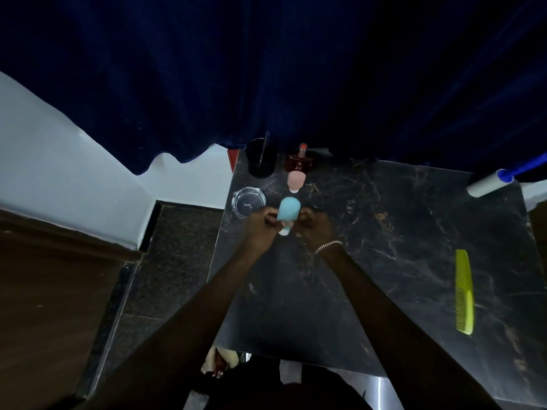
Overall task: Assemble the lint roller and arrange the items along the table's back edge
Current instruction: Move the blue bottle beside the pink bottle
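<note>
Both my hands meet around a light blue bottle (288, 213) with a white cap, at the left middle of the dark marble table (384, 247). My left hand (262, 221) grips its left side and my right hand (310, 223) its right side near the cap. The lint roller (490, 183), a white roll on a blue handle, lies at the back right corner. A yellow-green comb (464, 291) lies lengthwise near the right edge.
Along the back left stand a black cup (261, 158) with a pen in it, a brown perfume bottle (299, 162) and a pink bottle (296, 180). A glass ashtray (248, 201) sits beside my left hand. A dark blue curtain (296, 69) hangs behind the table.
</note>
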Available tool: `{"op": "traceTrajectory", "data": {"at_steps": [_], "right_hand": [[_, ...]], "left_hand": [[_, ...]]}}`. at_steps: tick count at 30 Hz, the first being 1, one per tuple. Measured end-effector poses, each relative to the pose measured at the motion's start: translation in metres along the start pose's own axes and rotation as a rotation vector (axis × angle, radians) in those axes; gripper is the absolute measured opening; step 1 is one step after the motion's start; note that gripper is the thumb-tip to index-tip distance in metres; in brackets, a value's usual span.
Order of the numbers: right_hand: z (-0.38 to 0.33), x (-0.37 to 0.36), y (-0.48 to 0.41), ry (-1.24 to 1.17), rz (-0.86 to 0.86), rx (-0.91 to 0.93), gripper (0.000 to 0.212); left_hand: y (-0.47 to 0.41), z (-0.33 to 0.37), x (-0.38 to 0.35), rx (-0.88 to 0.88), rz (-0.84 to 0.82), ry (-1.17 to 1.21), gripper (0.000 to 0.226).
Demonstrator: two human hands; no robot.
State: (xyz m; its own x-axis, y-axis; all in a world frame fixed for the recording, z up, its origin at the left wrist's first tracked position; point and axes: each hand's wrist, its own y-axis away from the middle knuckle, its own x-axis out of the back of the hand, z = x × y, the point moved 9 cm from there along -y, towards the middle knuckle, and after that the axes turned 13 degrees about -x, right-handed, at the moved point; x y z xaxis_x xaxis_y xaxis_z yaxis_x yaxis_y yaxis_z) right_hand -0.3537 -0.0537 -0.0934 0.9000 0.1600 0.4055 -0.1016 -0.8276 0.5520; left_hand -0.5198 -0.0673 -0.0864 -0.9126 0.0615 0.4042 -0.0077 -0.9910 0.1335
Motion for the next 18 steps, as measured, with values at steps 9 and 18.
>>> {"op": "traceTrajectory", "data": {"at_steps": [9,18], "right_hand": [[-0.030,-0.004,-0.024,0.408,0.190,0.112,0.026],[-0.024,-0.004,-0.034,0.405,0.154,0.062,0.044]], "left_hand": [[-0.037,-0.002,-0.018,-0.021,-0.205,-0.216,0.041],[-0.037,-0.009,-0.038,0.025,-0.271,-0.139,0.051]]}}
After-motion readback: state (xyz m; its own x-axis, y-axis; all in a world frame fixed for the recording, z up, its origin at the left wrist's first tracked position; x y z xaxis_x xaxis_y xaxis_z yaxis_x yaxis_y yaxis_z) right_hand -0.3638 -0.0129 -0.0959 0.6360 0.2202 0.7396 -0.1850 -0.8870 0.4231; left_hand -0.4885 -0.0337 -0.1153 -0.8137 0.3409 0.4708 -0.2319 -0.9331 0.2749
